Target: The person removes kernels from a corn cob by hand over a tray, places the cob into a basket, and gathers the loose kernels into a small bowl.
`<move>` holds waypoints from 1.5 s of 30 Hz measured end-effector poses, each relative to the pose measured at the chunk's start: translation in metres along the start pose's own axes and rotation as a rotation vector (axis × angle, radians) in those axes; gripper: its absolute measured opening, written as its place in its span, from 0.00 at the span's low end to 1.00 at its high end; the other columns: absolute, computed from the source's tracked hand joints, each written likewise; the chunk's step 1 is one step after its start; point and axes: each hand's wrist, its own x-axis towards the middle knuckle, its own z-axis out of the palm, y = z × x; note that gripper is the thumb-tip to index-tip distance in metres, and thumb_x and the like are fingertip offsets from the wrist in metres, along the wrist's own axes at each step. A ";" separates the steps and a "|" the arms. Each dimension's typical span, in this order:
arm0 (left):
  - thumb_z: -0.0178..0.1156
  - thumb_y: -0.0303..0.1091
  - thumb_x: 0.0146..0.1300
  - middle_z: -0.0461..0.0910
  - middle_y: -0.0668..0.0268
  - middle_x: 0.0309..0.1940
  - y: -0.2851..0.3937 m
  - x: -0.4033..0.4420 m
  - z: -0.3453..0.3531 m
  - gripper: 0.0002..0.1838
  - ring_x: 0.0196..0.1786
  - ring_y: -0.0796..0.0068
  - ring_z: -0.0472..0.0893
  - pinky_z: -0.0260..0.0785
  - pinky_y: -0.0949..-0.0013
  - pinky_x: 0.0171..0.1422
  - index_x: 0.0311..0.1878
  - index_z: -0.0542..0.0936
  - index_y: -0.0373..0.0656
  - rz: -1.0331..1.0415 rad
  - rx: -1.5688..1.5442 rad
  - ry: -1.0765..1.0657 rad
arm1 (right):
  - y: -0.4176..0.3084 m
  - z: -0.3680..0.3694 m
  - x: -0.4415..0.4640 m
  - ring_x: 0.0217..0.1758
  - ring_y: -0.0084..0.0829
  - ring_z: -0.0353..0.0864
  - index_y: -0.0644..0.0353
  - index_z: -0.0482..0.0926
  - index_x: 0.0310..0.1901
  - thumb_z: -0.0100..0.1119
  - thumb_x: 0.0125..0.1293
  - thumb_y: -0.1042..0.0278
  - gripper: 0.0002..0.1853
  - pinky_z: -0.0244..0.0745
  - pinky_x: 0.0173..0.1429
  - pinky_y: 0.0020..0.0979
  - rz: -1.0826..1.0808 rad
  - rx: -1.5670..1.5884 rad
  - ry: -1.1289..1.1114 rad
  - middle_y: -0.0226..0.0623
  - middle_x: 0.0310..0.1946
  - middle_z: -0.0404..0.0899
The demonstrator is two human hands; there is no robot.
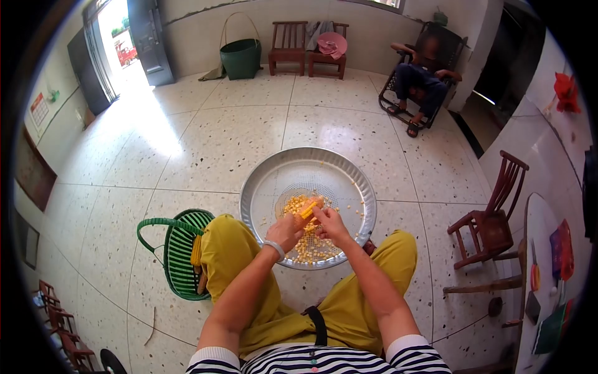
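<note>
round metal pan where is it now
The round metal pan is centred in the head view, beneath the left hand and right hand, right of the green striped basket.

Both arms were extended forward, the left forearm (245, 298) and the right forearm (377, 278) being angled inward. The left hand (285, 231) was closed, its back turned upward; the right hand (332, 225) was held just beside it, thumb and fingers bent inward.

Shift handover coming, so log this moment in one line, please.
left hand: holding cob | right hand: touching cob | tray: loose kernels | basket: cobs inside
</note>
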 end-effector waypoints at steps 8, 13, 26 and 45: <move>0.63 0.42 0.56 0.79 0.45 0.34 0.000 -0.001 0.004 0.19 0.40 0.43 0.78 0.68 0.50 0.43 0.40 0.69 0.37 0.046 -0.003 -0.008 | 0.001 0.001 0.001 0.20 0.19 0.75 0.60 0.73 0.39 0.63 0.63 0.56 0.16 0.71 0.21 0.20 0.127 0.317 -0.187 0.29 0.24 0.75; 0.63 0.42 0.56 0.79 0.46 0.34 -0.002 -0.003 -0.003 0.19 0.40 0.44 0.77 0.68 0.50 0.43 0.40 0.69 0.38 0.068 -0.010 -0.013 | -0.004 0.000 -0.002 0.24 0.20 0.77 0.61 0.73 0.39 0.60 0.66 0.60 0.13 0.75 0.27 0.21 0.121 0.336 -0.283 0.29 0.26 0.76; 0.61 0.40 0.57 0.79 0.46 0.33 0.002 -0.004 0.004 0.16 0.39 0.46 0.79 0.71 0.52 0.42 0.39 0.72 0.37 -0.014 0.107 -0.034 | 0.012 0.013 0.001 0.22 0.22 0.75 0.61 0.71 0.37 0.52 0.64 0.69 0.05 0.74 0.25 0.23 0.159 0.305 -0.110 0.31 0.25 0.74; 0.64 0.42 0.54 0.79 0.47 0.34 -0.001 -0.003 -0.003 0.19 0.41 0.46 0.79 0.70 0.51 0.46 0.40 0.71 0.37 -0.021 0.082 -0.016 | 0.005 0.006 0.002 0.19 0.22 0.73 0.62 0.71 0.35 0.57 0.61 0.74 0.05 0.71 0.21 0.23 0.050 0.236 -0.029 0.31 0.22 0.73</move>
